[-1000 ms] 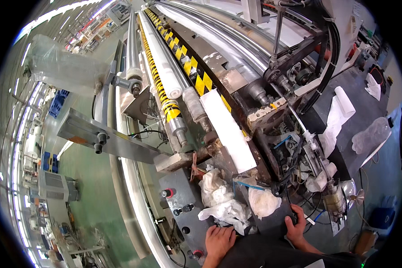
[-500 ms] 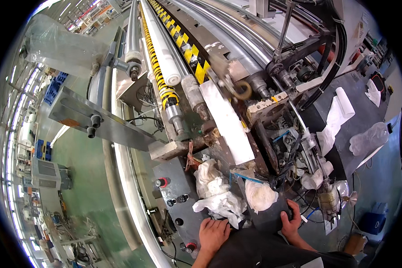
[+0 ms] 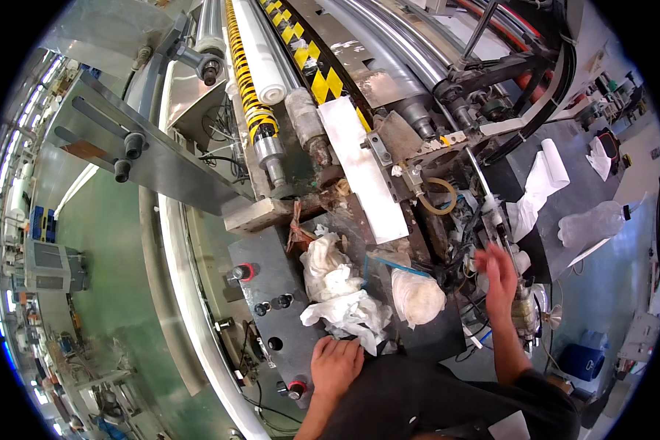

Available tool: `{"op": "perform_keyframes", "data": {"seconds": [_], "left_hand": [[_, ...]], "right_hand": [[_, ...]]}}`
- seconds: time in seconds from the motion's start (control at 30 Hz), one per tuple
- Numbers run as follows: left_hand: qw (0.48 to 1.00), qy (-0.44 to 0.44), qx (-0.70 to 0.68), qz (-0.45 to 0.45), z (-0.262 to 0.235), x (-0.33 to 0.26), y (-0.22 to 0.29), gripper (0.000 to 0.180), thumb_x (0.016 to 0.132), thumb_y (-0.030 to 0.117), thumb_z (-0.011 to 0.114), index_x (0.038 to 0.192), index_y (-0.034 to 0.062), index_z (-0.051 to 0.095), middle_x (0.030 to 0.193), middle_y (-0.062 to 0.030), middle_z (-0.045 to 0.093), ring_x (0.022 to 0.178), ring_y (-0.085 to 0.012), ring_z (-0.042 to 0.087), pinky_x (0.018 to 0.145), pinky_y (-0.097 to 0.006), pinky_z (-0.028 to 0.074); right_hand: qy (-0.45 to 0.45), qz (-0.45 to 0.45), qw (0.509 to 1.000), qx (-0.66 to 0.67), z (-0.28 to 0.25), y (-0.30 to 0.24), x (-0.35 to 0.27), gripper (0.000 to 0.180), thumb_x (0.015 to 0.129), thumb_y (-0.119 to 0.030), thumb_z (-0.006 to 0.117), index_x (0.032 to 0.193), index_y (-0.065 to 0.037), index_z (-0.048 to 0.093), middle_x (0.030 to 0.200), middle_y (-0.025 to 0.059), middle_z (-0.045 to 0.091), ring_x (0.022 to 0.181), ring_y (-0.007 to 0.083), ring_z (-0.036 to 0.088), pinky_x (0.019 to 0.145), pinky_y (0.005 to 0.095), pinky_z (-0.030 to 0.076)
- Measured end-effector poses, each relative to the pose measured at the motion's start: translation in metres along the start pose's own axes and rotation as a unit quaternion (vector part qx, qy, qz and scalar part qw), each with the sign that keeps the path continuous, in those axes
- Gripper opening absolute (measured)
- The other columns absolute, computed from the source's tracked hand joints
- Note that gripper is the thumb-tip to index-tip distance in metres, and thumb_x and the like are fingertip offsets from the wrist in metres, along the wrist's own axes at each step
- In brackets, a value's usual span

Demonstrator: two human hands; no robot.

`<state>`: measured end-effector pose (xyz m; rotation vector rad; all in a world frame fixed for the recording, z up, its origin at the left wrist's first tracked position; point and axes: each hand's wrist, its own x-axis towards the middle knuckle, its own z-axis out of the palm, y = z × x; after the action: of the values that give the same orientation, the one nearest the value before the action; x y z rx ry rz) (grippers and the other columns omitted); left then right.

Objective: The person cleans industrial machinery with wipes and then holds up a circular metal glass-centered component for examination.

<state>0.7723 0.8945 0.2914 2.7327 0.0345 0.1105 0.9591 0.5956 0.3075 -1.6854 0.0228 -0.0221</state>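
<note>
My left hand lies with its fingers flat and close together on the edge of the dark machine panel. Its fingertips are beside crumpled white cloth or tissue, and nothing shows in its grasp. My right hand is raised, fingers stretched out and slightly blurred, over the machine's right-hand parts near a metal cylinder. It appears to hold nothing; whether it touches anything I cannot tell. Between the hands lies a rounded, white-wrapped bundle with a blue strip at its far end.
Long steel rollers and a yellow-black striped bar run away from me. A white strip lies beside a bracket with a looped hose. Right, a dark table bears white film and a clear plastic bottle.
My right hand has lifted off the dark surface and moved forward over the machine. The bracket with the looped hose, blurred before, now rests beside the white strip. The view has shifted slightly.
</note>
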Motion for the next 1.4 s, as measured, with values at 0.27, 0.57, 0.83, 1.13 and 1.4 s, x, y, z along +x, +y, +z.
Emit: {"op": "perform_keyframes", "data": {"seconds": [0.27, 0.57, 0.83, 1.13, 1.4], "left_hand": [[1.000, 0.015, -0.018, 0.000, 0.001, 0.001, -0.001, 0.012, 0.085, 0.022, 0.070, 0.094, 0.0149, 0.071, 0.081, 0.0014, 0.067, 0.081, -0.0161, 0.064, 0.096, -0.035, 0.044], [0.999, 0.018, -0.021, -0.023, 0.003, -0.004, -0.004, 0.012, 0.084, 0.022, 0.071, 0.094, 0.0152, 0.071, 0.081, 0.0012, 0.068, 0.080, -0.0165, 0.065, 0.096, -0.035, 0.045], [0.999, 0.010, -0.033, -0.018, 0.003, -0.006, -0.005, 0.014, 0.088, 0.023, 0.067, 0.098, 0.0139, 0.070, 0.080, -0.0009, 0.064, 0.084, -0.0178, 0.064, 0.099, -0.034, 0.044], [0.999, 0.000, -0.036, -0.021, 0.005, -0.005, -0.007, 0.013, 0.087, 0.021, 0.066, 0.097, 0.0134, 0.070, 0.079, -0.0007, 0.064, 0.081, -0.0167, 0.064, 0.097, -0.033, 0.045], [0.999, -0.001, -0.043, -0.019, 0.005, -0.005, -0.010, 0.008, 0.085, 0.019, 0.065, 0.091, 0.0146, 0.066, 0.075, 0.0000, 0.060, 0.079, -0.0158, 0.063, 0.096, -0.032, 0.045]], "right_hand": [[-0.133, 0.022, 0.991, 0.012, 0.079, -0.029, 0.164, 0.040, 0.102, -0.024, 0.057, 0.134, 0.001, 0.056, 0.119, 0.0102, 0.069, 0.107, 0.0162, 0.065, 0.093, 0.0279, 0.048], [-0.289, 0.172, 0.941, -0.042, 0.110, -0.045, 0.212, 0.025, 0.095, -0.029, 0.068, 0.095, -0.005, 0.064, 0.086, -0.0003, 0.060, 0.081, 0.0088, 0.058, 0.069, 0.0262, 0.048], [-0.307, 0.189, 0.923, -0.136, 0.129, -0.068, 0.212, 0.038, 0.089, -0.036, 0.073, 0.108, -0.004, 0.066, 0.095, -0.0001, 0.061, 0.087, 0.0099, 0.056, 0.072, 0.0267, 0.046], [-0.294, 0.238, 0.919, -0.116, 0.128, -0.059, 0.221, 0.034, 0.085, -0.030, 0.077, 0.106, -0.008, 0.062, 0.096, -0.0008, 0.062, 0.085, 0.0078, 0.056, 0.072, 0.0249, 0.044], [-0.297, 0.247, 0.919, -0.083, 0.129, -0.043, 0.234, 0.036, 0.084, -0.026, 0.080, 0.107, -0.005, 0.061, 0.091, -0.0022, 0.058, 0.075, 0.0039, 0.052, 0.060, 0.0204, 0.041]]}}
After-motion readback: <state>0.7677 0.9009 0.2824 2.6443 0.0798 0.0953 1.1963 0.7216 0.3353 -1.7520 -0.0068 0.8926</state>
